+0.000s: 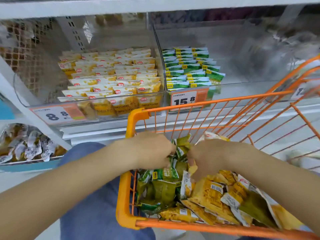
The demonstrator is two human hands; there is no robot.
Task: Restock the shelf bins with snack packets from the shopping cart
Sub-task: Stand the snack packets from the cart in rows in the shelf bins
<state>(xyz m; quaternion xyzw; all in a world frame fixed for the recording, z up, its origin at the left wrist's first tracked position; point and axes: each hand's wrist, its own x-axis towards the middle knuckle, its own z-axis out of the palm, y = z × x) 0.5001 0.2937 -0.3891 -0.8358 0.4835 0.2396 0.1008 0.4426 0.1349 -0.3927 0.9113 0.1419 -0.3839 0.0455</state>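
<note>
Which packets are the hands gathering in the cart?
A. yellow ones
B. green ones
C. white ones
B: both the left hand and the right hand pinch green packets above the cart.

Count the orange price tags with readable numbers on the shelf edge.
2. One price tag reading 8.8 sits below the yellow packet bin; another reading 15.8 sits below the green packet bin. A third, far right, is hidden behind the cart.
</note>
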